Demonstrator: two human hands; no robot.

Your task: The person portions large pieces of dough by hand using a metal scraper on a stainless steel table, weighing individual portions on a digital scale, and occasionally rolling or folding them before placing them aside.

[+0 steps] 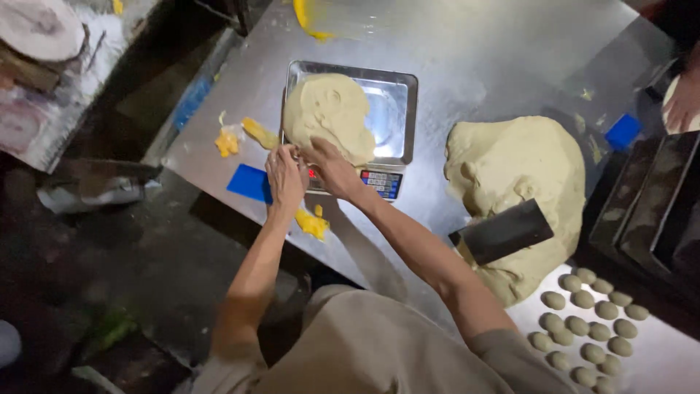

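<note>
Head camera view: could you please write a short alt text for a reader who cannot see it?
A person's left hand and right hand touch a lump of dough in a metal tray on a scale, which stands on a steel table. To the right lie a bigger dough heap, a dark scraper and small dough balls.

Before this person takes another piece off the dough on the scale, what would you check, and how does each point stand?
1. Dough lump sits inside the scale's steel tray: ok.
2. Both hands at its near edge, left hand, right hand: ok.
3. Scale display unobstructed: not ok, right hand partly covers it.
4. Blue scraper within reach by the left hand: ok.
5. Big dough mass clear of the scale: ok.
6. Weight reading: cannot tell.
</note>
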